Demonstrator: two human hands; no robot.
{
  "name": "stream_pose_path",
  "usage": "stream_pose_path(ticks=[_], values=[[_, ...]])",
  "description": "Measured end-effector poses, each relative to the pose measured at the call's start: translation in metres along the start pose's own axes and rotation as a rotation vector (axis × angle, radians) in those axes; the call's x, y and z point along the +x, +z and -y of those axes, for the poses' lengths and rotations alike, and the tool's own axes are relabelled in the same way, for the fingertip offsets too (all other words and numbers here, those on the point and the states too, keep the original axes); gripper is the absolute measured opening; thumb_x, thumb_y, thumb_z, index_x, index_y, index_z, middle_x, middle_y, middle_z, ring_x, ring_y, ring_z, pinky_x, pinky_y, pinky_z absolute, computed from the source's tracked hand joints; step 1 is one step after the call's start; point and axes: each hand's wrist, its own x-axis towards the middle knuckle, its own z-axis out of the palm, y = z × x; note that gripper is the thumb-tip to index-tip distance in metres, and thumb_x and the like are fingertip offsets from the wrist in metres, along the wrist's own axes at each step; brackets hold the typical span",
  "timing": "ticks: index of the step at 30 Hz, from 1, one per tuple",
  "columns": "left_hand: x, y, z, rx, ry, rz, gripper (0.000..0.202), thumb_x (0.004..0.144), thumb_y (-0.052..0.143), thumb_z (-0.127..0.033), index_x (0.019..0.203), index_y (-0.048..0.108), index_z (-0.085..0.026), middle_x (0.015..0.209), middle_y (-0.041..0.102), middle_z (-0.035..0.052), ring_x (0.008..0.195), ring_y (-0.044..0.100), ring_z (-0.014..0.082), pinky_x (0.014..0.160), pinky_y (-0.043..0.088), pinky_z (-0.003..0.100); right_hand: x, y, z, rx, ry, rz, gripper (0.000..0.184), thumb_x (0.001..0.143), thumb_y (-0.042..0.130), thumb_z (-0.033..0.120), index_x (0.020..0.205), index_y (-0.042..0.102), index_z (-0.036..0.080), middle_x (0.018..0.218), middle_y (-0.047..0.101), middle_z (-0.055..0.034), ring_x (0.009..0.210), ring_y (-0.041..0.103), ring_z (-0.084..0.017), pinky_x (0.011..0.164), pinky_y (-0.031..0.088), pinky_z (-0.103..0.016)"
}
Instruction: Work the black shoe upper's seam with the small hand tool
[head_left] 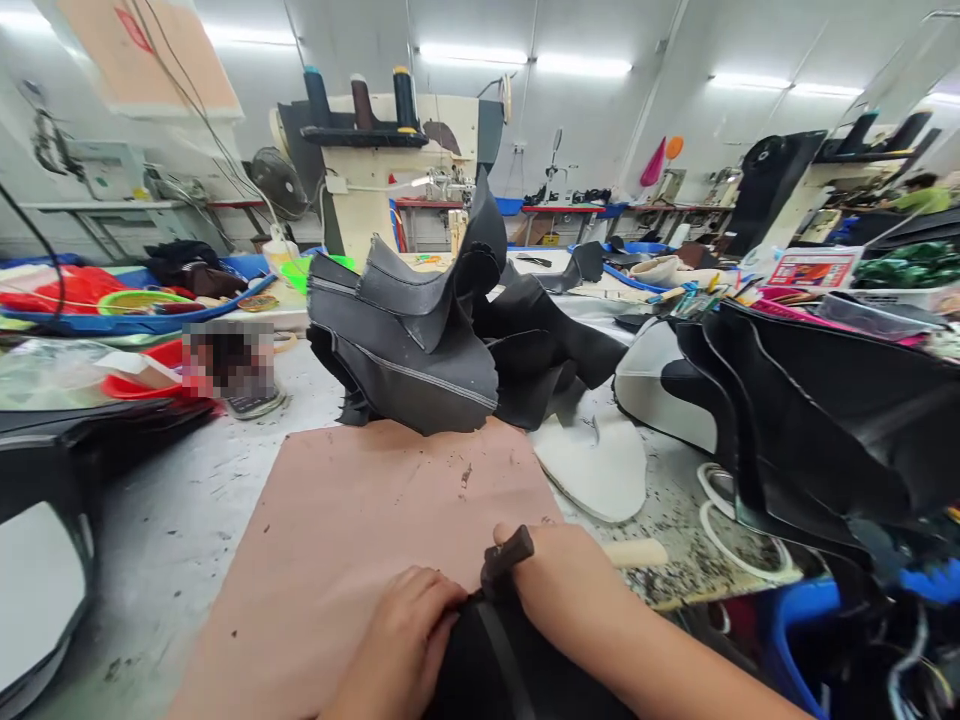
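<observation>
Workshop worktop (187,520): left hand (405,640) flattens black leather piece (495,670), fingers spread; right hand (570,590) fingers clamp the hammer (510,555), steadying.

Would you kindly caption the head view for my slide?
Left hand steadies black leather piece; right hand holds a hammer on it.

Two hands, the left hand (409,630) and right hand (559,590), are at the bench. One hammer (517,553) is there, on one pink mat (360,530). Three thread spools (361,98) top one sewing machine (390,165). One white insole (592,465) lies by one pile of black leather (420,340).
</observation>
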Motion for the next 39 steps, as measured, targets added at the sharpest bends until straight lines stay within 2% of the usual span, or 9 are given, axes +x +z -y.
stream_pose_path(ticks=[6,10,12,15,19,26,32,37,39], values=[[-0.003,0.006,0.003,0.146,0.246,-0.082,0.027,0.089,0.035,-0.004,0.090,0.058,-0.017,0.078,0.060,0.0040,0.071,0.056,0.0160,0.063,0.050,0.027,0.000,-0.004,-0.001,-0.047,-0.012,-0.012,0.019,0.076,0.051,0.004,0.080,0.063,0.018,0.071,0.070,-0.0036,0.066,0.065,-0.019,0.048,0.019,-0.031],[-0.004,0.005,0.000,0.264,0.348,-0.069,0.025,0.091,0.033,-0.006,0.094,0.057,-0.014,0.082,0.060,0.0071,0.073,0.056,0.0180,0.065,0.051,0.030,-0.002,-0.004,-0.001,0.006,-0.003,-0.147,0.018,0.078,0.050,0.006,0.080,0.061,0.021,0.070,0.068,-0.0005,0.062,0.062,-0.017,0.048,0.021,-0.030],[-0.004,0.004,0.000,0.292,0.373,-0.060,0.026,0.091,0.032,-0.006,0.095,0.056,-0.012,0.083,0.060,0.0080,0.074,0.056,0.0188,0.066,0.051,0.031,-0.001,-0.001,-0.001,0.034,-0.019,-0.153,0.018,0.080,0.049,0.007,0.081,0.060,0.021,0.071,0.068,-0.0001,0.062,0.061,-0.017,0.049,0.022,-0.030],[-0.003,0.004,0.002,0.296,0.361,-0.052,0.030,0.088,0.030,-0.001,0.096,0.056,-0.012,0.081,0.059,0.0073,0.073,0.056,0.0181,0.064,0.051,0.030,0.001,0.002,-0.001,-0.011,-0.071,-0.073,0.018,0.079,0.050,0.007,0.082,0.061,0.020,0.073,0.069,-0.0023,0.063,0.061,-0.018,0.049,0.021,-0.031],[-0.005,0.005,0.006,0.263,0.325,-0.036,0.030,0.086,0.032,0.000,0.098,0.056,-0.014,0.083,0.059,0.0065,0.075,0.056,0.0183,0.066,0.051,0.030,-0.001,0.001,-0.001,0.027,-0.044,-0.125,0.017,0.080,0.051,0.008,0.082,0.061,0.022,0.074,0.068,0.0002,0.063,0.060,-0.017,0.049,0.022,-0.030],[-0.005,0.001,0.014,0.011,0.071,0.083,0.022,0.089,0.041,-0.007,0.093,0.055,-0.023,0.086,0.059,0.0014,0.078,0.056,0.0163,0.068,0.049,0.028,0.005,0.008,0.002,-0.028,-0.073,-0.026,0.016,0.080,0.052,0.007,0.082,0.063,0.019,0.074,0.069,-0.0032,0.066,0.063,-0.019,0.048,0.021,-0.031],[-0.004,0.002,0.011,0.067,0.213,0.018,0.024,0.090,0.036,-0.004,0.087,0.053,-0.020,0.078,0.057,0.0019,0.071,0.052,0.0160,0.062,0.045,0.027,0.002,-0.003,0.003,0.031,-0.047,-0.136,0.015,0.081,0.053,0.008,0.080,0.061,0.020,0.072,0.068,-0.0002,0.061,0.059,-0.015,0.048,0.022,-0.029],[-0.004,0.002,0.009,0.135,0.295,0.035,0.025,0.088,0.033,0.000,0.089,0.053,-0.017,0.076,0.056,0.0037,0.070,0.051,0.0162,0.062,0.045,0.027,0.001,-0.007,0.007,-0.029,-0.082,0.000,0.015,0.077,0.053,0.005,0.072,0.061,0.018,0.068,0.067,-0.0014,0.056,0.057,-0.015,0.047,0.026,-0.027],[-0.005,0.002,0.010,0.146,0.293,0.042,0.023,0.088,0.035,-0.002,0.090,0.053,-0.017,0.077,0.056,0.0037,0.070,0.052,0.0162,0.062,0.045,0.027,0.002,-0.006,0.008,-0.051,-0.083,-0.033,0.015,0.077,0.053,0.005,0.077,0.062,0.017,0.070,0.067,-0.0029,0.059,0.059,-0.016,0.048,0.028,-0.028]])
